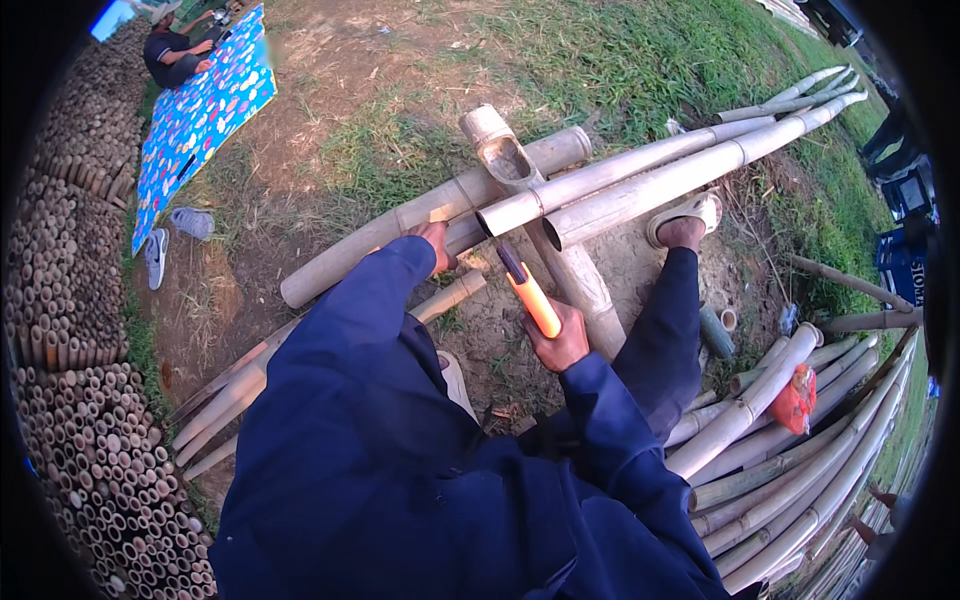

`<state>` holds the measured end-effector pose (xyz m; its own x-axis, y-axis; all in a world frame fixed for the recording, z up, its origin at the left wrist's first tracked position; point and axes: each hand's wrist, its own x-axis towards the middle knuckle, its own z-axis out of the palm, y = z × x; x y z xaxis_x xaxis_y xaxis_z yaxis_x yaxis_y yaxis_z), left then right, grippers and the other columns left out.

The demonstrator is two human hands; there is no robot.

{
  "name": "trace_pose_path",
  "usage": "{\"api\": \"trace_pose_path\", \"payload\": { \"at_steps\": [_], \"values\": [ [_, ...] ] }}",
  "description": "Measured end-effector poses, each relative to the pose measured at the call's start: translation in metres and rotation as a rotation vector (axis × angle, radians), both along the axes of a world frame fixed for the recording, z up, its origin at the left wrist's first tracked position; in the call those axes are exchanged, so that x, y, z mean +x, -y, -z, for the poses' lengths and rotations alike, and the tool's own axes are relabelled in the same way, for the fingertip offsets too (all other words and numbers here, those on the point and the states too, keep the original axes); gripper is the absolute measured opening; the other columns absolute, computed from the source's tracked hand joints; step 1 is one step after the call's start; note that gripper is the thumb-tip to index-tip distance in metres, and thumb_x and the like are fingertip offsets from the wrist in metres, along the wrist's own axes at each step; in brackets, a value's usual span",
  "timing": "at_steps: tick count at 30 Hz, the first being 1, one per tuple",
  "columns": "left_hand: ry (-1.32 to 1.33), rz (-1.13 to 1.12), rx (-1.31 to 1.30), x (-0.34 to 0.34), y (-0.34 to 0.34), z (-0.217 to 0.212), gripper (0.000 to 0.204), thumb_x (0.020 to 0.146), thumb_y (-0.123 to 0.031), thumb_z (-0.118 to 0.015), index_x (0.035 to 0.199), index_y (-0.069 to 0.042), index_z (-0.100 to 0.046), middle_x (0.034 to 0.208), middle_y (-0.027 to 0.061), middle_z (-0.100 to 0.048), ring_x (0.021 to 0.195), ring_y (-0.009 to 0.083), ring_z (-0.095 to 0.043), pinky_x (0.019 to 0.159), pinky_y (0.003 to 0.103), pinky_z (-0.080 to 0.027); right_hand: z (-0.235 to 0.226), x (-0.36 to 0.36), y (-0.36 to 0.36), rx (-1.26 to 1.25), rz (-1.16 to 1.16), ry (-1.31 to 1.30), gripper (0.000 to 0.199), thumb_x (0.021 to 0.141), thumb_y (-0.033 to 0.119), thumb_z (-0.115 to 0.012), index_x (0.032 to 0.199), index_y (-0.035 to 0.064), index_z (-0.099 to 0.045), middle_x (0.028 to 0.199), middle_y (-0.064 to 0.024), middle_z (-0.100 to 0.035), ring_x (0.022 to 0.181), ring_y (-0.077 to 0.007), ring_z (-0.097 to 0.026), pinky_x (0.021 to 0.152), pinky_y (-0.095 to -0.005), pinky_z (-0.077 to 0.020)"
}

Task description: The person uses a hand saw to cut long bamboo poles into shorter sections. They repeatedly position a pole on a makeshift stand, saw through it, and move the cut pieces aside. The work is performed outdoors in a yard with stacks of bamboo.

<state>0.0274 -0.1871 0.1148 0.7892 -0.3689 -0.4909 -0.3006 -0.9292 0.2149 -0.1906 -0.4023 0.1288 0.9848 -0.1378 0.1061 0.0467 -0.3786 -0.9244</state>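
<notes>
My right hand (562, 338) is closed round the orange handle of a tool with a dark blade (538, 306); the blade points up toward the open pole ends, and its exact kind is unclear. My left hand (437, 246) grips a bamboo pole (465, 235) in shadow; the sleeve hides part of it. Beside it a thick bamboo pole (355, 260) lies slantwise on the ground. A notched bamboo post (505, 160) crosses it. Two long bamboo poles (650, 170) (700, 172) rest over this, their hollow cut ends facing me.
Stacked cut bamboo (90, 430) lines the left side. A person (178, 50) sits by a blue patterned mat (215, 105), near grey shoes (157, 258). More poles (790, 470) and a red bag (793, 400) lie at right. My sandalled foot (685, 222) stands near the poles.
</notes>
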Motion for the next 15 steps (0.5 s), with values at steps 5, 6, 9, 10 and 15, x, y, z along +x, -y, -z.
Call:
{"api": "trace_pose_path", "payload": {
  "at_steps": [5,6,9,10,15],
  "values": [
    [0.038,-0.085,0.012,-0.001,-0.009,0.002,0.076,0.071,-0.036,-0.087,0.131,0.001,-0.061,0.121,0.0288,-0.068,0.117,0.0441,-0.065,0.103,0.048,-0.051,-0.054,-0.129,0.002,-0.001,0.059,-0.15,0.02,0.086,0.005,-0.072,0.105,-0.0007,-0.071,0.075,-0.02,-0.067,0.066,-0.0347,-0.069,0.065,-0.0391,-0.0537],
    [0.033,-0.083,0.001,0.004,0.0,-0.001,0.075,0.071,-0.036,-0.087,0.131,0.001,-0.062,0.121,0.0289,-0.068,0.117,0.0443,-0.065,0.103,0.048,-0.051,-0.059,-0.15,0.007,-0.033,0.087,-0.119,0.023,0.086,0.003,-0.072,0.108,-0.0005,-0.072,0.076,-0.0191,-0.068,0.066,-0.0332,-0.07,0.065,-0.0383,-0.0543],
    [-0.063,-0.04,0.06,0.003,-0.009,0.022,0.072,0.076,-0.038,-0.086,0.133,0.0,-0.061,0.129,0.0274,-0.065,0.122,0.0444,-0.062,0.105,0.049,-0.05,-0.061,-0.136,0.005,0.02,0.086,-0.163,0.021,0.086,0.002,-0.072,0.106,-0.0006,-0.072,0.074,-0.0182,-0.068,0.065,-0.0323,-0.07,0.065,-0.0389,-0.0542],
    [-0.085,-0.01,0.07,0.007,-0.006,0.026,0.072,0.075,-0.037,-0.086,0.132,0.0,-0.061,0.128,0.0276,-0.066,0.12,0.0449,-0.063,0.104,0.05,-0.051,-0.048,-0.108,0.006,0.065,0.05,-0.249,0.016,0.085,0.003,-0.072,0.1,-0.0013,-0.07,0.074,-0.02,-0.066,0.064,-0.0353,-0.069,0.063,-0.0407,-0.053],
    [0.04,0.003,-0.017,0.005,0.009,-0.002,0.068,0.075,-0.035,-0.085,0.127,0.001,-0.063,0.119,0.0283,-0.07,0.115,0.0445,-0.066,0.101,0.049,-0.052,-0.003,-0.025,0.005,0.053,0.058,-0.157,0.016,0.088,0.01,-0.073,0.095,-0.0023,-0.066,0.07,-0.0165,-0.061,0.058,-0.0278,-0.056,0.062,-0.038,-0.049]
  ]
}}
